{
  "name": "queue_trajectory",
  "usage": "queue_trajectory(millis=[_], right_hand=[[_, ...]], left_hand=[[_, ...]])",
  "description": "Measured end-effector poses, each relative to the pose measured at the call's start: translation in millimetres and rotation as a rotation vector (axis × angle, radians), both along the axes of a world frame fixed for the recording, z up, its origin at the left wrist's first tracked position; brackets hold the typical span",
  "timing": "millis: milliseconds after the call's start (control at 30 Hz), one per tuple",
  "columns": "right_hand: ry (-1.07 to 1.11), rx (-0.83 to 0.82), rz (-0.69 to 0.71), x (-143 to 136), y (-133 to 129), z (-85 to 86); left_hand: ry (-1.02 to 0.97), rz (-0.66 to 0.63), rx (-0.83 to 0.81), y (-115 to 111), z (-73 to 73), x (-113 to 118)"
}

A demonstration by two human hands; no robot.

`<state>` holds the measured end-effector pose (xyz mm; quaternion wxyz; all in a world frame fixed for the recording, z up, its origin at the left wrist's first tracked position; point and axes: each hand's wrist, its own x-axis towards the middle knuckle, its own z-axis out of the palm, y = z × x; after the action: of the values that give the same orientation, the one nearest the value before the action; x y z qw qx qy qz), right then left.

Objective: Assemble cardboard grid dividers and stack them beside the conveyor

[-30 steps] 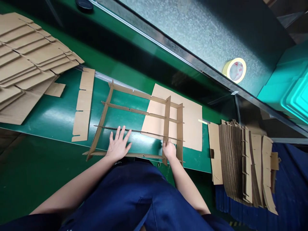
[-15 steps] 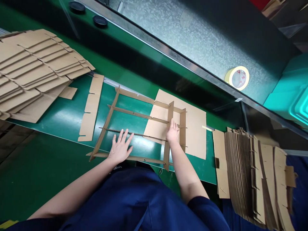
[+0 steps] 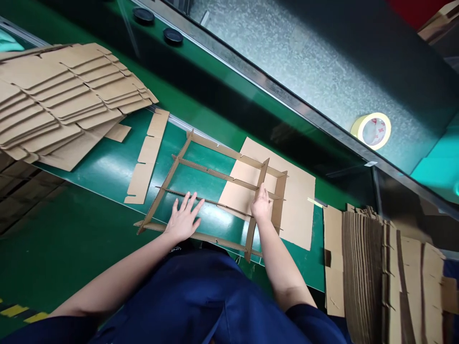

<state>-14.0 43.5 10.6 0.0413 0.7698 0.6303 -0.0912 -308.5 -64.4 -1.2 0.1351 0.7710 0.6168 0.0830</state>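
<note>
A cardboard divider grid (image 3: 167, 180) of slotted strips interlocked on edge stands on the green tabletop. My right hand (image 3: 262, 208) is closed around a cross strip (image 3: 250, 240) near the grid's right end, at its crossing with a long strip. My left hand (image 3: 182, 221) lies with fingers spread over the front part of the grid, its fingertips at another long strip (image 3: 175, 192). Under the grid's right part is a flat cardboard sheet (image 3: 299, 212). A loose slotted strip (image 3: 145, 160) lies flat to the left of the grid.
Overlapping slotted cardboard pieces (image 3: 68, 95) are piled at the left. Upright cardboard strips (image 3: 362, 267) stand packed at the right. On the grey shelf (image 3: 272, 38) beyond the bench rests a tape roll (image 3: 373, 130), near a teal bin (image 3: 439, 162). Two black round caps (image 3: 173, 36) sit at the back.
The camera view has shifted, so the bench appears turned slightly. Both hands stay at about the same places on the grid, with the right hand still on the cross strip.
</note>
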Motion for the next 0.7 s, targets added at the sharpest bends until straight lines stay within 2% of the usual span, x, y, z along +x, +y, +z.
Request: queue_trajectory(millis=[200, 367, 533, 633, 700], right_hand=[[0.003, -0.034, -0.009, 1.3, 2.9, 8.2], [-0.031, 0.108, 0.01, 1.0, 2.6, 13.6], [0.029, -0.002, 0.042, 3.4, 0.2, 8.3], [0.055, 0.156, -0.013, 5.6, -3.8, 6.8], [0.051, 0.188, 0.006, 5.2, -7.7, 4.7]], left_hand=[[0.014, -0.016, 0.01, -0.1, -0.1, -0.7], [0.0, -0.012, 0.006, -0.1, 1.6, -0.8], [0.008, -0.008, -0.014, 0.0, 3.0, -0.4], [0.003, -0.007, -0.014, 0.2, 2.6, -0.4], [-0.004, -0.011, -0.013, 0.3, 2.3, -0.7]])
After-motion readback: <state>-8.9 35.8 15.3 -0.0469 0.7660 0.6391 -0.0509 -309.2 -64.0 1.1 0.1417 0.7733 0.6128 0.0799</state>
